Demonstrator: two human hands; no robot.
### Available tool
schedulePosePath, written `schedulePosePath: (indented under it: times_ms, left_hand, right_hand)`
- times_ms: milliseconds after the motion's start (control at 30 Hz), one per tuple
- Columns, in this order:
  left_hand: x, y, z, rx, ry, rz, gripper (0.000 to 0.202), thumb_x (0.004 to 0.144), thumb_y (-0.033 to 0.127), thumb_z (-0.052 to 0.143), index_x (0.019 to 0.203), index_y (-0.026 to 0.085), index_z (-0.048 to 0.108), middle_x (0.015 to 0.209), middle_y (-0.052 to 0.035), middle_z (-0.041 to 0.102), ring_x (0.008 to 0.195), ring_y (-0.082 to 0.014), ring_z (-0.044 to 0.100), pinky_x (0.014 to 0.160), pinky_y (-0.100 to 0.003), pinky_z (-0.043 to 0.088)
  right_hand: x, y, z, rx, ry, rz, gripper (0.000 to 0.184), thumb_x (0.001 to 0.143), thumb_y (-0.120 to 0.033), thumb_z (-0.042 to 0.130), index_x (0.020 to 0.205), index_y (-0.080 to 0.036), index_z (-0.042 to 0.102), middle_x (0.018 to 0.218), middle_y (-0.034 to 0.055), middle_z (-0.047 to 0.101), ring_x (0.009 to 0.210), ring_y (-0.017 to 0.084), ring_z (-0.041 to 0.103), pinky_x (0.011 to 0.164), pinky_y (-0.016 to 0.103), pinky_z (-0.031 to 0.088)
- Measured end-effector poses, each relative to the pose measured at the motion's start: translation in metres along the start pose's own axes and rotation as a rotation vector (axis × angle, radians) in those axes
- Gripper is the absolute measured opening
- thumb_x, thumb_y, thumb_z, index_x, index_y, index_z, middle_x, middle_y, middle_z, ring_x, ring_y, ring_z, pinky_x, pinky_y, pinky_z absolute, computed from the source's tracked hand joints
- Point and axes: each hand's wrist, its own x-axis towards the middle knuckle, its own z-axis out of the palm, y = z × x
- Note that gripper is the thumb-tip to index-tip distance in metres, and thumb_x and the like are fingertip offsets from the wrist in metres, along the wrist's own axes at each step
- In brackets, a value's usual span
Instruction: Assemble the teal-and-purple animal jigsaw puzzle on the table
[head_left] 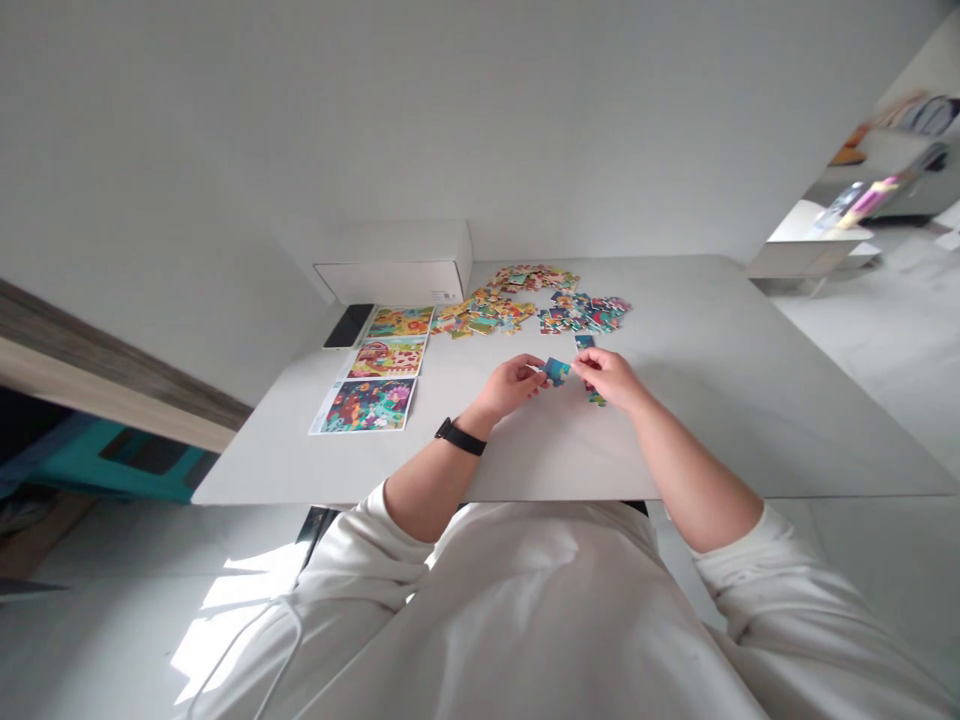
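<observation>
Just above the table, a blue jigsaw puzzle piece point(555, 370) with a yellow-green patch on its right side is between my two hands. My left hand point(516, 384), with a black band on its wrist, pinches the left edge of the piece. The fingers of my right hand point(611, 378) are closed at its right edge. Partly covered by that hand, a narrow strip of puzzle pieces point(584, 342) lies on the table and shows again below the fingers. Beyond it is a heap of dark blue and multicoloured puzzle pieces point(589, 314).
Yellowish puzzle pieces point(484, 314) and reddish ones point(536, 278) lie in heaps farther back. Three picture sheets point(367, 405) run down the left side, beside a dark phone point(350, 326). A white box point(390, 280) stands against the wall on the grey table point(735, 400).
</observation>
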Motion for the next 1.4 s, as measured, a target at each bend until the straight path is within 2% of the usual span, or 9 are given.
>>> schedulePosePath:
  times_ms: [200, 367, 533, 700, 833, 933, 1033, 1200, 1400]
  left_hand:
    - [0.001, 0.006, -0.005, -0.035, 0.029, -0.058, 0.042, 0.086, 0.044, 0.089, 0.108, 0.018, 0.066, 0.087, -0.0073, 0.084, 0.061, -0.0114, 0.067, 0.061, -0.024, 0.052]
    - [0.019, 0.022, -0.013, 0.029, 0.115, -0.101, 0.029, 0.089, 0.033, 0.085, 0.104, 0.019, 0.064, 0.091, -0.0072, 0.084, 0.063, -0.0116, 0.068, 0.06, -0.022, 0.051]
    - [0.054, 0.032, -0.019, 0.269, 0.187, -0.161, 0.015, 0.093, 0.021, 0.075, 0.103, 0.02, 0.063, 0.091, -0.0058, 0.083, 0.062, -0.0121, 0.067, 0.056, -0.022, 0.047]
    - [0.07, 0.026, -0.027, 0.659, 0.149, -0.175, 0.019, 0.096, 0.029, 0.073, 0.112, 0.021, 0.067, 0.092, -0.0059, 0.082, 0.069, -0.0165, 0.071, 0.062, -0.025, 0.05]
    - [0.065, 0.02, -0.037, 1.085, 0.125, 0.008, 0.037, 0.097, 0.041, 0.075, 0.125, 0.018, 0.069, 0.098, -0.0136, 0.081, 0.094, -0.0297, 0.076, 0.08, -0.034, 0.056]
    - [0.065, 0.017, -0.046, 1.147, 0.049, 0.242, 0.037, 0.097, 0.038, 0.072, 0.129, 0.019, 0.071, 0.117, -0.017, 0.079, 0.111, -0.0347, 0.074, 0.097, -0.045, 0.058]
    - [0.075, 0.013, -0.055, 1.091, -0.109, 0.465, 0.026, 0.094, 0.03, 0.072, 0.119, 0.026, 0.079, 0.134, -0.0134, 0.075, 0.128, -0.0338, 0.069, 0.116, -0.051, 0.051]
    - [0.093, 0.003, -0.066, 0.938, -0.262, 0.52, 0.022, 0.097, 0.029, 0.069, 0.111, 0.03, 0.085, 0.127, -0.0083, 0.08, 0.119, -0.0273, 0.073, 0.115, -0.044, 0.053]
    - [0.097, -0.007, -0.066, 1.009, -0.202, 0.49, 0.021, 0.101, 0.034, 0.071, 0.115, 0.028, 0.085, 0.121, -0.0101, 0.079, 0.114, -0.0287, 0.072, 0.11, -0.046, 0.053]
  right_hand:
    - [-0.001, -0.006, -0.003, -0.063, 0.068, -0.022, 0.029, 0.085, -0.052, 0.069, 0.087, -0.024, 0.071, 0.069, -0.0008, 0.068, 0.064, 0.019, 0.06, 0.065, 0.031, 0.048]
    - [0.0, -0.006, -0.007, -0.185, 0.149, -0.073, 0.02, 0.089, -0.042, 0.067, 0.088, -0.024, 0.074, 0.079, 0.0013, 0.077, 0.075, 0.021, 0.068, 0.076, 0.032, 0.05]
    - [0.001, -0.004, -0.014, -0.303, 0.246, -0.046, 0.014, 0.091, -0.035, 0.066, 0.089, -0.026, 0.076, 0.087, 0.0012, 0.081, 0.08, 0.021, 0.071, 0.079, 0.032, 0.052]
    - [0.006, -0.004, -0.027, -0.388, 0.208, -0.033, 0.012, 0.093, -0.027, 0.066, 0.095, -0.026, 0.077, 0.096, 0.0016, 0.084, 0.087, 0.021, 0.075, 0.083, 0.031, 0.055]
    - [0.021, -0.004, -0.04, -0.493, 0.114, -0.051, 0.017, 0.095, -0.025, 0.068, 0.108, -0.025, 0.078, 0.103, 0.0045, 0.084, 0.092, 0.022, 0.076, 0.087, 0.033, 0.057]
    - [0.041, -0.001, -0.045, -0.604, 0.03, -0.156, 0.018, 0.097, -0.023, 0.069, 0.112, -0.024, 0.079, 0.117, 0.0087, 0.082, 0.106, 0.024, 0.076, 0.098, 0.036, 0.057]
    - [0.064, 0.003, -0.048, -0.743, -0.128, -0.28, 0.022, 0.095, -0.023, 0.074, 0.116, -0.022, 0.08, 0.128, 0.0127, 0.078, 0.119, 0.028, 0.073, 0.108, 0.041, 0.055]
    - [0.083, 0.008, -0.051, -0.826, -0.3, -0.369, 0.03, 0.093, -0.022, 0.079, 0.122, -0.022, 0.081, 0.137, 0.0151, 0.074, 0.127, 0.032, 0.07, 0.114, 0.044, 0.053]
    - [0.077, 0.016, -0.056, -0.802, -0.287, -0.398, 0.033, 0.095, -0.028, 0.079, 0.128, -0.023, 0.08, 0.136, 0.0141, 0.075, 0.129, 0.033, 0.069, 0.118, 0.05, 0.051]
